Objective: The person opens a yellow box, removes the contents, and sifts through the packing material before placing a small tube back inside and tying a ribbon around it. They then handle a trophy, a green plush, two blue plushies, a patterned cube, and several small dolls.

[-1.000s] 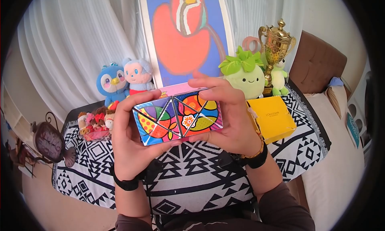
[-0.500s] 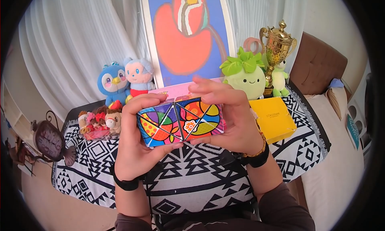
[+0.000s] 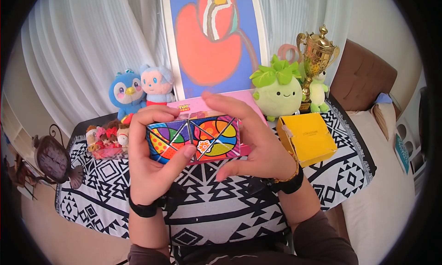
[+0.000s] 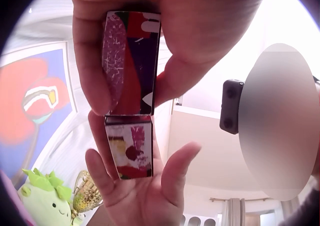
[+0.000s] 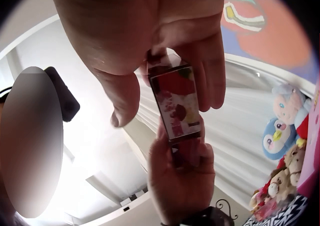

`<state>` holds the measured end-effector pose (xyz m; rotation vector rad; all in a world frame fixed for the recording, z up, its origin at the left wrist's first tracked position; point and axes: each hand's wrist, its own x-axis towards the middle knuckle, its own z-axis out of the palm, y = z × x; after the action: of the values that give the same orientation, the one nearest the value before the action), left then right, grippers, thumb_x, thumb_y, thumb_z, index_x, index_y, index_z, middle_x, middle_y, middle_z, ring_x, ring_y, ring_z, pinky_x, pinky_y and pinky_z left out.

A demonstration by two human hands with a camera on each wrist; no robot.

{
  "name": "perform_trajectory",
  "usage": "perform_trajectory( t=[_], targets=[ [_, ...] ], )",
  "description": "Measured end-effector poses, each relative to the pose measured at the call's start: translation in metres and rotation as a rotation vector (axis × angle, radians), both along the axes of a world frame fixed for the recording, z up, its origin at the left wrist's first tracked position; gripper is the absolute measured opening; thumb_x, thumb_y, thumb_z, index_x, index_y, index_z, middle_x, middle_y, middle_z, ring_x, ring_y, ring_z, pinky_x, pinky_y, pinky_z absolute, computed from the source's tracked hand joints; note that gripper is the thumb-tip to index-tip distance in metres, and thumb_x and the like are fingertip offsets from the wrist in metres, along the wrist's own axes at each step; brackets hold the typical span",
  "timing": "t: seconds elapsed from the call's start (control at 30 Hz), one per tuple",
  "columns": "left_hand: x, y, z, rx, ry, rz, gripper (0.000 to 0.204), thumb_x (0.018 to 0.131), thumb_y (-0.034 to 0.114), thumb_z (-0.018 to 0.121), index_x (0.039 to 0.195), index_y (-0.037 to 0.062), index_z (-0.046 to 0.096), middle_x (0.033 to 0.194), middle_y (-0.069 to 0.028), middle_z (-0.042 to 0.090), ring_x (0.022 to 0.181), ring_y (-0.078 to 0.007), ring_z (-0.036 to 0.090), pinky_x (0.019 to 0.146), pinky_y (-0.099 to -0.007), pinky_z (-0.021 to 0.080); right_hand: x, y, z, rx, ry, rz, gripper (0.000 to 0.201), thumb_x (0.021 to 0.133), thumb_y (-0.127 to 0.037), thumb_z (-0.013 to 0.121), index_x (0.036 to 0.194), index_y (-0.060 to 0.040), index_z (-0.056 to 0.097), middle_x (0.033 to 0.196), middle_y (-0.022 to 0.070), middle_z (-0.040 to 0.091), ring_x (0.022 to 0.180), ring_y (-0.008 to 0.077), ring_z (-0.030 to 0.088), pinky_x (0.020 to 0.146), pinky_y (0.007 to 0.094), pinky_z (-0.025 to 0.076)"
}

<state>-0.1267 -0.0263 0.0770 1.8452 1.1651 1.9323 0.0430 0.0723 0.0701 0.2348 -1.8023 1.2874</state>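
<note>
A brightly patterned folding puzzle block, divided into triangular facets, is held up before the pink box. My left hand grips its left half, thumb pressed across the front face and fingers over the top and back. At the other end is my right hand, its thumb spread away below the block and its fingers stretched along the upper right edge. The left wrist view shows the puzzle block end-on, with the right palm at its far end. A narrow seam divides the two halves.
Behind the hands stands a pink box. Blue plush toys and small dolls sit to the left. On the right are a green plush, a gold trophy and a yellow box, over a patterned cloth.
The block has shifted slightly left. My left thumb has moved from the lower edge onto the front face, while my right thumb has come off the block and dropped lower.
</note>
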Motion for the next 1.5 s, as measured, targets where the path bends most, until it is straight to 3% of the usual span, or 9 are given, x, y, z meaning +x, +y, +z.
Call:
perform_trajectory(
  t=[0.17, 0.4, 0.53, 0.67, 0.8, 0.83, 1.0, 1.17, 1.5],
  targets=[
    [-0.017, -0.006, 0.007, -0.023, 0.424, 0.090, 0.064, 0.065, 0.003, 0.081, 0.119, 0.0021, 0.047, 0.111, -0.0086, 0.050, 0.107, -0.0176, 0.050, 0.095, -0.0305, 0.041, 0.003, 0.009, -0.005, -0.031, -0.150, -0.049, 0.055, 0.083, -0.012, 0.072, 0.131, -0.0024, 0.047, 0.136, 0.0128, 0.044, 0.120, 0.0160, 0.048, 0.092, 0.0284, 0.046],
    [0.001, 0.005, 0.000, 0.050, -0.016, 0.164, 0.094, 0.059, 0.006, 0.087, 0.135, 0.0034, 0.031, 0.120, -0.0131, 0.046, 0.111, -0.0193, 0.051, 0.091, -0.0322, 0.050, 0.000, 0.000, -0.009, -0.180, -0.193, -0.177, 0.048, 0.083, -0.009, 0.070, 0.126, 0.0018, 0.051, 0.115, 0.0075, 0.060, 0.097, 0.0099, 0.058, 0.084, 0.0238, 0.049],
    [0.007, 0.006, 0.000, 0.014, -0.178, 0.074, 0.086, 0.063, 0.000, 0.084, 0.131, 0.0019, 0.033, 0.118, -0.0148, 0.052, 0.107, -0.0216, 0.058, 0.087, -0.0320, 0.054, -0.005, -0.001, -0.011, -0.078, -0.208, -0.151, 0.049, 0.084, -0.010, 0.070, 0.126, 0.0027, 0.049, 0.111, 0.0060, 0.060, 0.093, 0.0085, 0.058, 0.079, 0.0223, 0.049],
    [0.010, 0.011, -0.008, -0.053, -0.175, -0.010, 0.071, 0.071, -0.004, 0.077, 0.130, -0.0001, 0.039, 0.123, -0.0137, 0.053, 0.112, -0.0200, 0.056, 0.095, -0.0311, 0.047, -0.009, -0.011, -0.012, -0.333, -0.187, -0.064, 0.041, 0.093, -0.020, 0.060, 0.124, 0.0021, 0.044, 0.101, 0.0059, 0.058, 0.088, 0.0072, 0.056, 0.075, 0.0212, 0.048],
    [0.027, 0.016, -0.009, -0.057, -0.247, -0.089, 0.056, 0.094, 0.013, 0.056, 0.142, 0.0010, 0.030, 0.118, -0.0093, 0.051, 0.103, -0.0125, 0.055, 0.089, -0.0268, 0.045, -0.011, -0.014, -0.010, -0.373, -0.211, -0.197, 0.032, 0.100, -0.028, 0.046, 0.115, 0.0004, 0.043, 0.098, 0.0064, 0.055, 0.086, 0.0058, 0.053, 0.074, 0.0205, 0.045],
    [0.027, 0.017, -0.017, -0.081, -0.164, 0.047, 0.045, 0.099, 0.022, 0.047, 0.137, 0.0000, 0.037, 0.114, -0.0069, 0.052, 0.092, -0.0091, 0.052, 0.083, -0.0238, 0.044, -0.013, -0.015, -0.011, -0.373, -0.210, -0.197, 0.032, 0.100, -0.028, 0.046, 0.115, 0.0004, 0.043, 0.098, 0.0064, 0.055, 0.086, 0.0058, 0.053, 0.074, 0.0205, 0.045],
    [0.026, 0.016, -0.024, -0.184, -0.195, -0.013, 0.033, 0.101, 0.026, 0.043, 0.120, -0.0007, 0.048, 0.102, -0.0046, 0.054, 0.086, -0.0072, 0.048, 0.076, -0.0200, 0.041, -0.018, -0.018, -0.015, -0.337, -0.181, -0.308, 0.032, 0.102, -0.030, 0.040, 0.112, 0.0000, 0.043, 0.102, 0.0062, 0.053, 0.094, 0.0064, 0.050, 0.081, 0.0233, 0.044],
    [0.023, 0.020, -0.027, -0.134, -0.130, 0.120, 0.031, 0.100, 0.023, 0.044, 0.111, -0.0031, 0.056, 0.099, -0.0077, 0.054, 0.090, -0.0159, 0.050, 0.083, -0.0279, 0.040, -0.016, -0.019, -0.013, -0.412, -0.177, -0.235, 0.033, 0.102, -0.031, 0.039, 0.112, -0.0002, 0.042, 0.103, 0.0051, 0.053, 0.095, 0.0065, 0.049, 0.083, 0.0233, 0.043],
    [0.017, 0.017, -0.026, -0.198, -0.184, 0.084, 0.033, 0.099, 0.025, 0.045, 0.109, -0.0036, 0.057, 0.094, -0.0061, 0.052, 0.090, -0.0164, 0.046, 0.084, -0.0282, 0.038, -0.011, -0.021, -0.006, -0.572, -0.193, -0.123, 0.034, 0.102, -0.034, 0.038, 0.113, -0.0023, 0.043, 0.099, 0.0012, 0.051, 0.090, 0.0042, 0.047, 0.079, 0.0207, 0.043]
  ],
)
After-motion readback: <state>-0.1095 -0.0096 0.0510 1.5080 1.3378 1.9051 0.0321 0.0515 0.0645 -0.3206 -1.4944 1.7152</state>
